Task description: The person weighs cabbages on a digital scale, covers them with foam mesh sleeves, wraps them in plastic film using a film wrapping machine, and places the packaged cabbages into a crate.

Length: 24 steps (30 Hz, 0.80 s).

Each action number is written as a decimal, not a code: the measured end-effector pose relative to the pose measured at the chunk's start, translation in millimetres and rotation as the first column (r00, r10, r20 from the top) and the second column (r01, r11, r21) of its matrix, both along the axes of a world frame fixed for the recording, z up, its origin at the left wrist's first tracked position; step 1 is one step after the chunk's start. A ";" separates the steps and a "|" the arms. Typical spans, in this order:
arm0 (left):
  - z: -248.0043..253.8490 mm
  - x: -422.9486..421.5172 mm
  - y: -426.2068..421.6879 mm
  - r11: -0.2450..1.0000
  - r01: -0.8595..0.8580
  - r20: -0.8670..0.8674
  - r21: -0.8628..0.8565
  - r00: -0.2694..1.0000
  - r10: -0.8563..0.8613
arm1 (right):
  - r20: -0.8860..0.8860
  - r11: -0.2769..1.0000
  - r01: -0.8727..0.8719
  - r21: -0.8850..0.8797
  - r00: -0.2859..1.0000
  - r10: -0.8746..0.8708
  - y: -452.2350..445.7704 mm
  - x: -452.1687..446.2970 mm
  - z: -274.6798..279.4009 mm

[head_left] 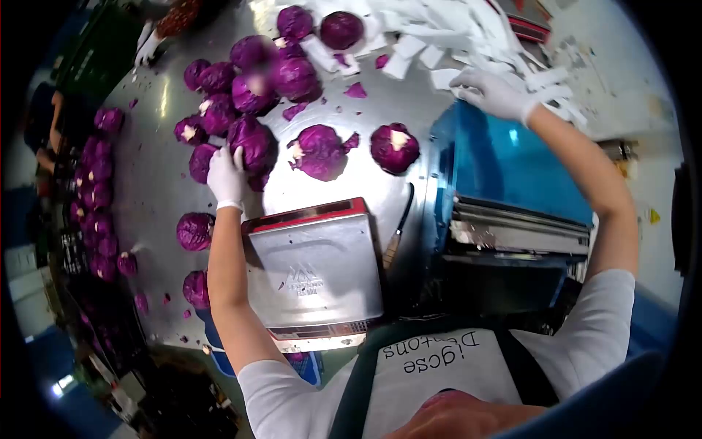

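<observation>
My left hand [226,177], in a white glove, has its fingers curled against the lower side of a red cabbage [251,140] on the metal table. Several more red cabbages lie around it, one with loose leaves [319,152] and another with its pale stem up [395,148]. Over at the right, my gloved right hand [493,94] reaches across a blue-covered box to a heap of white foam-like pieces [453,28]. Its fingers are bent onto a white piece [443,78] at the heap's near edge.
A scale [314,271] with a metal plate stands before me. Right of it lies a knife [398,230], beside the blue-covered box [515,164]. Leaf scraps [356,90] dot the table. More cabbages [95,175] line the left side. Another person's gloved hand [148,45] is at the far left.
</observation>
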<state>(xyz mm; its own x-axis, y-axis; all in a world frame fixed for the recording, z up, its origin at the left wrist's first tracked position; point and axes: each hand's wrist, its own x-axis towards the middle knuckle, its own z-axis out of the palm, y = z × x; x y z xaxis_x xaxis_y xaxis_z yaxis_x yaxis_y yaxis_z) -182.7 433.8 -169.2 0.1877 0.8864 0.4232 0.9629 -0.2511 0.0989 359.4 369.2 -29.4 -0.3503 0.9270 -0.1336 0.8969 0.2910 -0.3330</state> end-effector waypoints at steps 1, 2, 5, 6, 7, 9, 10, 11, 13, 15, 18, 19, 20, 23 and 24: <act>0.1 -0.8 0.4 1.000 -0.008 -0.046 -0.005 0.999 0.008 | 0.090 0.998 0.021 -0.055 0.996 -0.016 35.9 2.0 -27.8; -1.9 -2.0 4.1 1.000 0.009 -0.056 0.026 0.998 -0.007 | 0.299 0.987 0.101 -0.125 0.953 -0.059 68.4 1.6 -50.5; 8.3 4.1 6.1 0.998 0.045 -0.042 0.053 0.998 -0.043 | 0.624 0.925 0.155 -0.346 0.775 0.104 132.8 8.3 -118.4; 5.0 9.3 7.3 0.995 0.061 0.083 0.077 0.994 -0.067 | 0.563 0.922 0.108 -0.372 0.816 0.132 136.8 22.6 -132.7; 12.6 20.5 4.1 0.999 0.046 0.115 0.028 0.992 -0.049 | 0.502 0.916 0.066 -0.396 0.851 0.155 138.8 30.3 -140.8; 15.2 27.1 3.7 0.981 0.120 0.202 -0.152 0.975 -0.088 | 0.515 0.931 0.085 -0.356 0.849 0.120 135.3 24.2 -138.2; 15.5 32.2 3.6 0.974 0.132 0.201 -0.182 0.975 -0.095 | 0.525 0.937 0.104 -0.334 0.846 0.093 131.8 24.1 -130.8; 15.5 37.1 4.2 0.967 0.147 0.200 -0.207 0.974 -0.105 | 0.478 0.950 0.088 -0.301 0.876 0.070 130.3 24.0 -122.3; 14.3 46.3 7.3 0.960 0.216 0.197 -0.177 0.964 -0.181 | 0.384 0.972 0.071 -0.223 0.923 0.021 127.1 24.4 -97.8; 7.7 49.1 13.8 0.947 0.300 0.221 -0.112 0.937 -0.271 | 0.249 0.982 0.063 -0.179 0.968 -0.017 114.7 14.1 -61.3; 7.3 54.7 17.6 0.958 0.250 0.267 -0.138 0.941 -0.207 | 0.069 0.978 0.144 -0.151 0.988 -0.135 83.9 -9.2 -7.8; 8.2 56.0 18.9 0.967 0.211 0.314 -0.146 0.936 -0.157 | -0.012 0.982 0.152 -0.116 0.988 -0.154 74.4 -8.4 -0.1; 8.1 55.9 20.0 0.975 0.198 0.429 -0.099 0.893 -0.137 | -0.092 0.983 0.161 -0.083 0.981 -0.169 63.8 -7.3 7.9; 23.4 40.3 33.4 0.959 0.270 0.987 -0.091 0.155 0.051 | -0.152 0.980 0.184 0.080 0.974 -0.170 39.2 7.7 33.5; 33.1 33.5 40.0 0.989 0.130 0.994 -0.075 0.094 0.064 | -0.178 0.964 0.221 0.151 0.965 -0.193 29.9 11.4 44.0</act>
<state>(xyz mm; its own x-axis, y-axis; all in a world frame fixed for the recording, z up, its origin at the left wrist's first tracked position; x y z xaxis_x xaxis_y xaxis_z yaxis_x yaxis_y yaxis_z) -149.2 473.8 -136.2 -0.2848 0.9459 0.1553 -0.0400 -0.1736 0.9840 370.9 399.1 14.6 -0.1521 0.9857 0.0722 0.8822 0.1684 -0.4398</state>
